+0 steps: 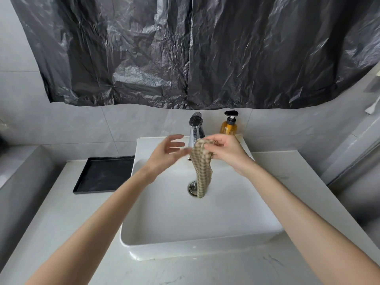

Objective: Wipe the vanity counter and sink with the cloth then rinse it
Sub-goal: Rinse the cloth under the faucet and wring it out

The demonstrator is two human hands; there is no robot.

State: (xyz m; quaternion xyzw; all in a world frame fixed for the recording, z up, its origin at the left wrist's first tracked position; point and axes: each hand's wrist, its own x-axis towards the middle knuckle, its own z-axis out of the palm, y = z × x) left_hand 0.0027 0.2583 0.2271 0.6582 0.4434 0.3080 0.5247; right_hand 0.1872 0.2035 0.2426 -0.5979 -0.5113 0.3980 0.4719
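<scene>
We see our right hand (225, 150) pinching the top of the checked cloth (201, 167) above the white sink (205, 229), fingers closed on the bunched fabric, which hangs down in a narrow twist so that its lower end covers part of the drain (192, 187). Our left hand (167, 154) is just beside the cloth with fingers spread wide and holding nothing; it is smeared by motion blur, so we cannot tell whether its fingertips touch the fabric. The chrome faucet (196, 128) stands behind the hands, its spout hidden by the cloth and the right hand, and we cannot make out whether water is running. An amber pump bottle (228, 125) stands right of the faucet, its base hidden behind the right hand. A black tray (103, 174) lies on the pale counter (67, 219) left of the sink. Black plastic sheeting (185, 52) hangs over the wall above.
</scene>
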